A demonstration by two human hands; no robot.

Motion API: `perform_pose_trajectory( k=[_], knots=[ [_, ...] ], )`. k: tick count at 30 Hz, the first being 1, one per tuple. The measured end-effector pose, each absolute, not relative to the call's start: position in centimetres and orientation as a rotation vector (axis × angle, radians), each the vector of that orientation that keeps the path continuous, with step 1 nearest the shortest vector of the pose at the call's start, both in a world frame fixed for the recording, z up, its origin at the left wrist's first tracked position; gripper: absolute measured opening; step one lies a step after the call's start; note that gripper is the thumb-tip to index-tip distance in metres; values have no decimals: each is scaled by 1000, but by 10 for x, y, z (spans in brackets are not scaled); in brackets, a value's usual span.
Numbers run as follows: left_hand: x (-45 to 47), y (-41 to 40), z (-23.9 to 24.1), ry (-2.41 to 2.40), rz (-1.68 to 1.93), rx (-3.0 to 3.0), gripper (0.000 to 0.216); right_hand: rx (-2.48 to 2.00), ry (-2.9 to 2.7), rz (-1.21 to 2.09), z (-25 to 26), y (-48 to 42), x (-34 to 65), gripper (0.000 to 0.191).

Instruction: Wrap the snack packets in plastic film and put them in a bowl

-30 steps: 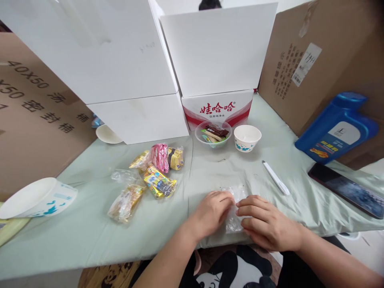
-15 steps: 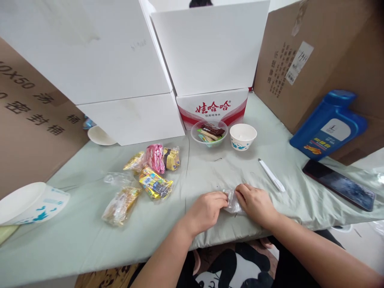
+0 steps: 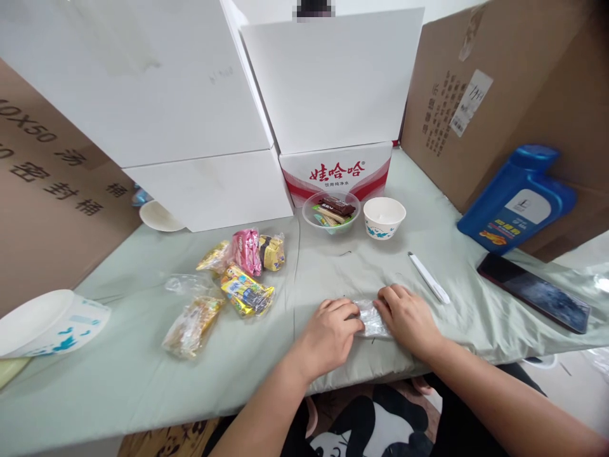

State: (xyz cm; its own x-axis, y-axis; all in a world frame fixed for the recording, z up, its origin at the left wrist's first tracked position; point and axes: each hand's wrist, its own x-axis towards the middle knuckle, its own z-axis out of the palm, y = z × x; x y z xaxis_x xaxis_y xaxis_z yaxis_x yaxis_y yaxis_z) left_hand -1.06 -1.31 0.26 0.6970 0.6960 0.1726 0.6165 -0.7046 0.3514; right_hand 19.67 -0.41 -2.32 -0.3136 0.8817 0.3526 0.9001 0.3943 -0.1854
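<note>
A crinkled clear plastic wrapper [image 3: 372, 319] lies at the front edge of the table between my hands. Curled over its left end, my left hand [image 3: 333, 331] presses it down with closed fingers. At the right end, the bent fingers of my right hand [image 3: 408, 318] hold it against the cloth. Whether anything is inside the wrapper I cannot tell. Beyond my right hand lies a white craft knife [image 3: 429, 278]. Left of my hands is a group of wrapped snacks: a yellow packet [image 3: 247, 291], a pink packet [image 3: 247, 251] and a clear bag with something golden-brown [image 3: 193, 325].
A clear bowl with snack bars [image 3: 332, 226] and a white paper bowl [image 3: 384, 219] stand before the white carton [image 3: 335, 172]. A blue bottle [image 3: 516, 200] and a phone [image 3: 533, 293] are at right, a larger paper bowl [image 3: 71, 327] at left. Brown cartons flank the table.
The wrapper now lies flatter and shows more between my hands. My left hand has shifted slightly and its fingers lie further over the left end.
</note>
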Motion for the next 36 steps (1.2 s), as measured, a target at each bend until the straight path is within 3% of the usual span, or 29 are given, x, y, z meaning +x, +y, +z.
perform_pose_trajectory(
  k=[3,7,14,19,22,25,31,36],
  knots=[
    [-14,-12,2,1045,414,2625,28,-1272,-2215,-64,-18,-6,199,18],
    [-19,-10,1,1041,470,2582,23,-942,-2374,91,-18,-13,191,30],
    [-42,0,15,1436,428,2493,13,-958,-2499,72,-31,-14,186,32],
    [-87,5,29,2372,282,2174,35,-951,-2518,68,-35,-14,191,35],
    [-110,6,30,2613,129,1910,55,-952,-2499,81,-35,-14,190,33],
    [-118,8,26,2593,70,1887,61,-955,-2469,113,-33,-13,187,30],
    [-113,9,27,2507,96,2010,34,-914,-2441,264,-26,-12,188,29],
    [-99,-11,49,2214,463,2046,33,-822,-2406,451,-17,-11,192,33]
  ],
)
